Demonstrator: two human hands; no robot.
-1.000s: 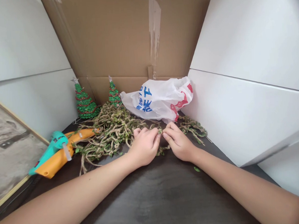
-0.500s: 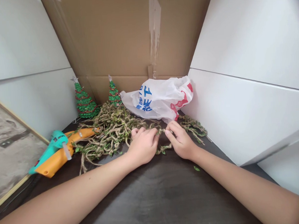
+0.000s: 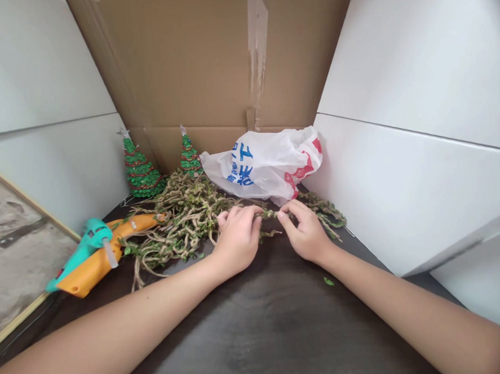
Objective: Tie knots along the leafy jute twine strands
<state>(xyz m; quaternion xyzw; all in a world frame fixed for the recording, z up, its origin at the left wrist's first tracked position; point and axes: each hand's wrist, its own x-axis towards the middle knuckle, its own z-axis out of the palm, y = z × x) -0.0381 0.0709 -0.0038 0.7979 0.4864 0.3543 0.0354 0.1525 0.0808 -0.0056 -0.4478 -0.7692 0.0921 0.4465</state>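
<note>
Between my two hands runs a short knotted piece of leafy twine (image 3: 269, 214). My left hand (image 3: 240, 233) is closed on its left part, with thumb and fingers pinched together. The fingertips of my right hand (image 3: 301, 229) pinch its other end. Behind and to the left of my left hand lies a large heap of tan twine with green leaves (image 3: 184, 213). A smaller leafy bunch (image 3: 325, 210) lies just beyond my right hand. A loose strand hangs below the held piece, close to the table.
A white plastic bag (image 3: 265, 163) lies behind my hands. Two small green trees (image 3: 141, 174) stand at the back left. A teal glue gun (image 3: 84, 248) and an orange tool (image 3: 92, 270) lie at left. One green leaf (image 3: 328, 281) rests on the dark table (image 3: 259, 333).
The held twine is raised and straighter between my hands, and the loose strand below it has shifted. Both hands have moved slightly.
</note>
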